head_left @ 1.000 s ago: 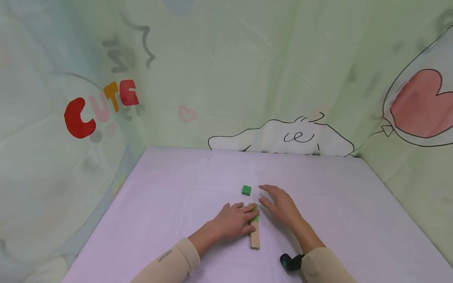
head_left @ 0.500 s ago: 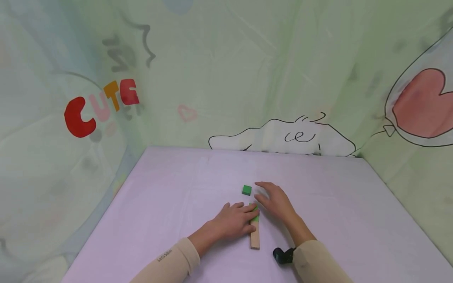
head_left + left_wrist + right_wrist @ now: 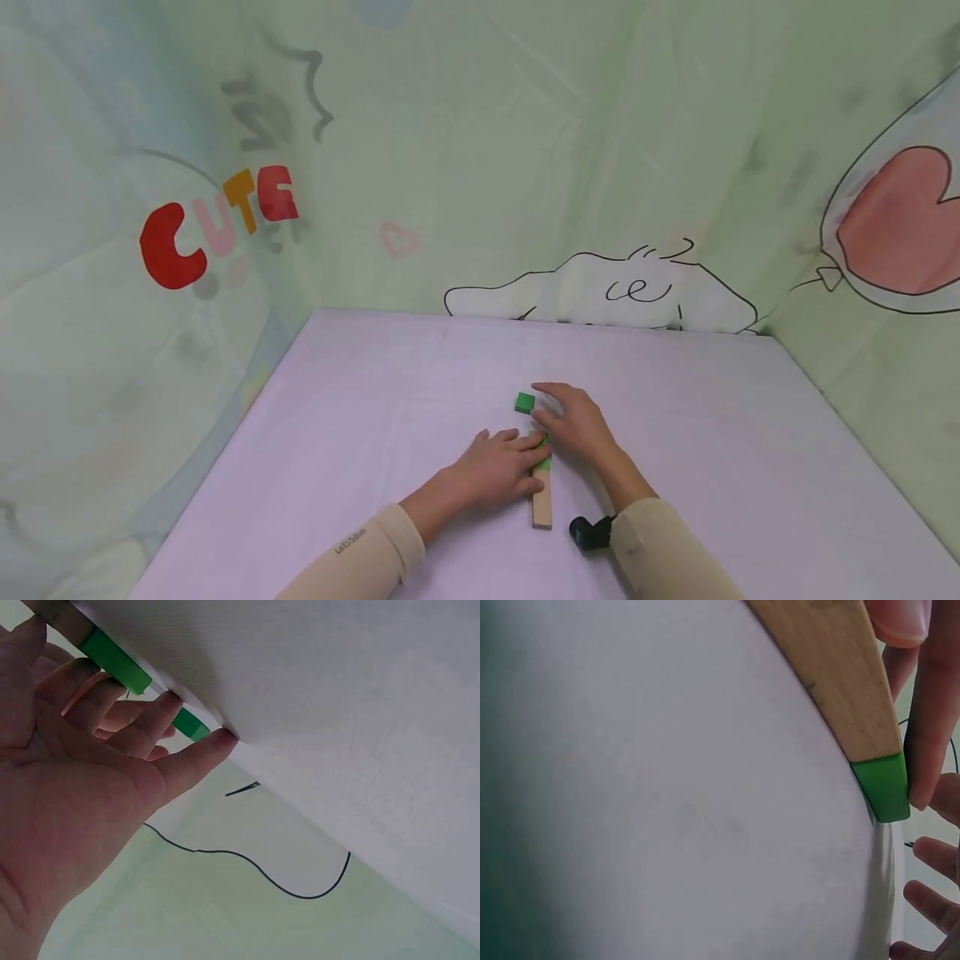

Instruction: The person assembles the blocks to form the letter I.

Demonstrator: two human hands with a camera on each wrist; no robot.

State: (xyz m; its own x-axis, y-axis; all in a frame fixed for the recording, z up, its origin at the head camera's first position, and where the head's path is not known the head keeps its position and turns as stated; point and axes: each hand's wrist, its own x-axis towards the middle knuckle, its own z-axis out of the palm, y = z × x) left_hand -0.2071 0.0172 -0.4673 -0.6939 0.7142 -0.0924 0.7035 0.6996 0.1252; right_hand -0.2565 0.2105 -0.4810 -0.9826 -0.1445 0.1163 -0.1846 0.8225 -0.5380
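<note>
I see 1 green cube (image 3: 524,403) beyond the wooden strip (image 3: 542,503), the right hand (image 3: 579,423) beside it, fingers parted, empty. The left hand (image 3: 491,468), fingers extended, touches the strip; a right-thumb bump might skew it.

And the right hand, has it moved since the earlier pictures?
Yes. In the head view, the right hand has moved left and slightly forward, closer to the cube, which has stayed in place.

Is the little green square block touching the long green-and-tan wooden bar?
No, lilac tabletop shows between the green block and the wooden bar.
</note>
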